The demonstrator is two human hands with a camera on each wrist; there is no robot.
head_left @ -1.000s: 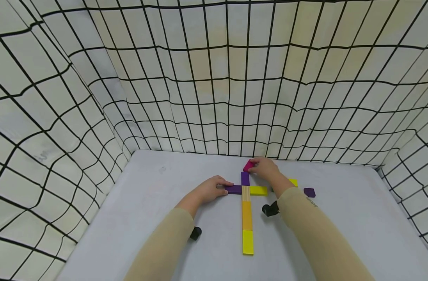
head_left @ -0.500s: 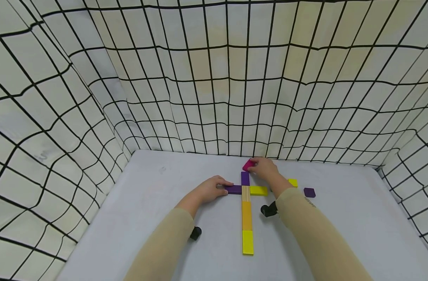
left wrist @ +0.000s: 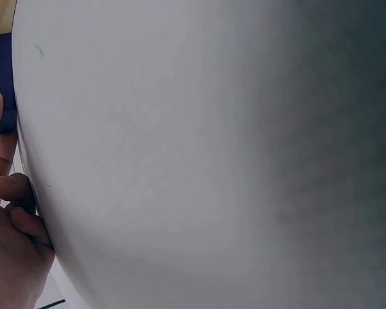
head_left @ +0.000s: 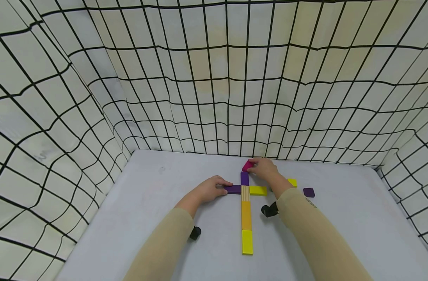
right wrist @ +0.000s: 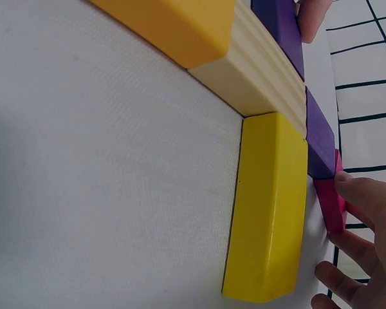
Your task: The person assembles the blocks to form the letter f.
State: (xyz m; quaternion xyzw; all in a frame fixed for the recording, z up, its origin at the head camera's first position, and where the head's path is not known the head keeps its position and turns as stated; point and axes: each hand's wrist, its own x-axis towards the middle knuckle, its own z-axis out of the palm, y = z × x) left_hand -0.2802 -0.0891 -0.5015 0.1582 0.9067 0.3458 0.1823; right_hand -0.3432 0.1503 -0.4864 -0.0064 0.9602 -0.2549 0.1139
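At the top of a cross of blocks, my right hand (head_left: 265, 169) pinches a magenta block (head_left: 247, 165) between thumb and fingers. That block sits at a slant against the far end of an upright purple block (head_left: 244, 178), as the right wrist view also shows. My left hand (head_left: 209, 190) pinches the outer end of the purple block (head_left: 235, 189) that forms the left arm. Opposite lies a yellow block (right wrist: 264, 212) as the right arm. A grooved plain wood block (head_left: 245, 193) is the centre; an orange block (head_left: 246, 215) and a yellow block (head_left: 247, 242) run below it.
Right of the cross lie a small yellow block (head_left: 292, 182), partly behind the right forearm, and a dark purple block (head_left: 309, 192). Black netting (head_left: 228, 103) over pale walls rises at the back and sides of the white table (head_left: 140, 218).
The right hand and the magenta block have shifted very slightly to the left. The left hand and the other blocks keep their places.
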